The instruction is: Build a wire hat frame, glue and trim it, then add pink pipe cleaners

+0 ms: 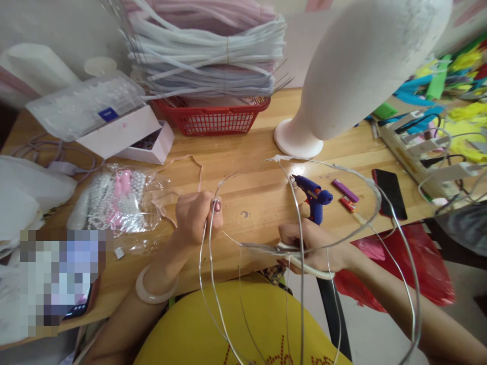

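Bare wire hoops made up an open wire frame (pixel 302 284) closest to us, reaching from above the tabletop (pixel 243 152) past its near edge, in front of our yellow shirt (pixel 182 324). Our left hand (pixel 196 218) was closed in a loose fist, pinching two wires of it between thumb and fingers; a white bangle (pixel 142 289) circled that wrist. Our right hand (pixel 314 241) was curled round a white-handled tool (pixel 312 268) over the near edge, its tip against the wire, though we could not tell whether it gripped there.

Beyond that hand lay a blue glue gun (pixel 315 197), with a purple stick (pixel 345 190) beside it and a black phone (pixel 389 194) by the near right edge. A red plastic bag (pixel 422 268) showed below that edge.

Toward the left edge we had a clear bag of pearl beads (pixel 102 203). Along the far edge stood a red basket (pixel 216 121) under bundles of fuzzy stems (pixel 213 50), and a white mannequin form (pixel 353 66) to its right. Near the far left corner, a clear plastic case (pixel 79 109) leaned on a white box (pixel 125 132).
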Action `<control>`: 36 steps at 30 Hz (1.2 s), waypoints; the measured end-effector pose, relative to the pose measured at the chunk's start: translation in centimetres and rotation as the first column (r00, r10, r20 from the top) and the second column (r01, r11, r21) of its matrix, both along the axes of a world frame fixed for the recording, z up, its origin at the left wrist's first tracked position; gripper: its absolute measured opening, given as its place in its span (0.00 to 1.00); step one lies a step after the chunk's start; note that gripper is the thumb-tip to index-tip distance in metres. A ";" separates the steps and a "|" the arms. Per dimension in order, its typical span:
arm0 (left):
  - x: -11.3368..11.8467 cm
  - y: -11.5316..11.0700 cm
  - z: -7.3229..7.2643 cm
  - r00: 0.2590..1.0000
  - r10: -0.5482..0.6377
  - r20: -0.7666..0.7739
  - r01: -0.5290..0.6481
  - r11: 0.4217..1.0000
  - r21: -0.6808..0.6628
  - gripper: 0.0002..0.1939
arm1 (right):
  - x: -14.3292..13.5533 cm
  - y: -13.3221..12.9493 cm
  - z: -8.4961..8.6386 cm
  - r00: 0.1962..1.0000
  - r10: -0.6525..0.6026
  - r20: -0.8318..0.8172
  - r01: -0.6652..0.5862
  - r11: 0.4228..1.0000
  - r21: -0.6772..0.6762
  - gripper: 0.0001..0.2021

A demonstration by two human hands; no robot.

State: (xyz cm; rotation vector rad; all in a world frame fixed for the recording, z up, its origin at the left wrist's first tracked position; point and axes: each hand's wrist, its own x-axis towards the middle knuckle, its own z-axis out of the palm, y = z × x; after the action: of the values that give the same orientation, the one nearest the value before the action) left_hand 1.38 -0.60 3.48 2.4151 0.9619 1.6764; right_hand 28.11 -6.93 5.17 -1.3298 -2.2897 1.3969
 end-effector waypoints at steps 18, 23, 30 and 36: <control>-0.5 0.0 -0.5 1.000 0.014 -0.027 -0.015 0.997 -0.073 0.15 | -0.2 -0.2 0.0 0.996 0.030 0.078 -0.031 0.999 0.017 0.15; -0.2 0.0 -0.3 0.998 0.061 -0.005 -0.061 0.998 0.014 0.13 | -0.3 0.1 0.0 0.997 0.014 0.070 -0.016 0.999 0.036 0.11; -0.4 0.0 -0.6 0.998 0.058 -0.028 -0.058 0.998 0.000 0.14 | -0.2 0.1 -0.3 0.996 0.055 0.070 -0.057 0.998 0.029 0.12; -0.5 0.0 -0.5 0.996 0.084 -0.027 -0.083 0.996 0.028 0.15 | 0.0 0.3 -0.2 0.995 0.084 0.047 -0.084 0.996 0.006 0.13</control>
State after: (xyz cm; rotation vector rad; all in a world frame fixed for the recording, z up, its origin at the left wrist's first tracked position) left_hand 0.89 -0.64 2.96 2.4544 1.0652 1.6969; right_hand 28.10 -6.63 5.00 -1.2917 -2.4048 1.3944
